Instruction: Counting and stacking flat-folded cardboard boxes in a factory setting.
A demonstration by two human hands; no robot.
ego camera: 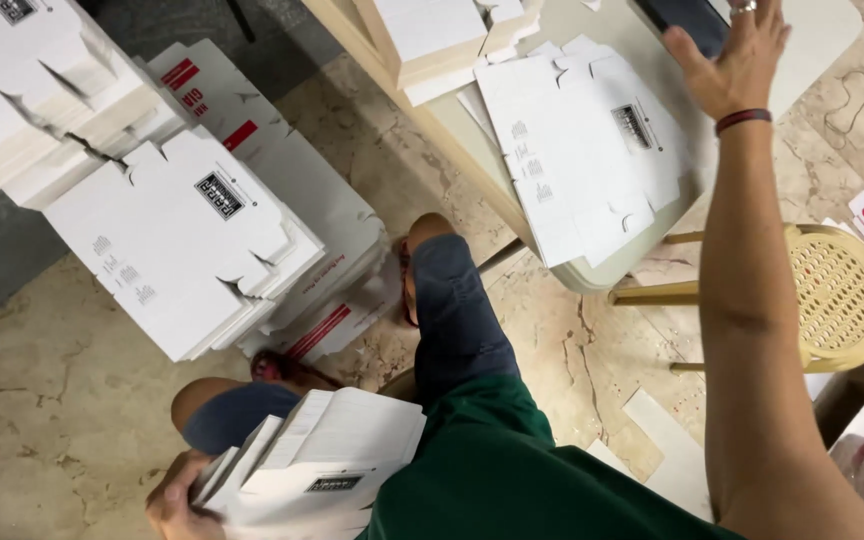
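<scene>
My left grip (174, 500) clamps a bundle of flat white cartons (312, 465) against my lap: light, stiff, prone to fanning, best held along the edges. My right grip (732, 60), fingers spread, reaches over the bench (452, 130).

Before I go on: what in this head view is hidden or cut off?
- Left hand: lower part cut by the bottom edge, fingers behind the stack of flat white boxes.
- Right hand: fingertips cut by the top edge.
- Dark flat object under it: mostly out of frame.
- Table: largely covered by box blanks.
</scene>
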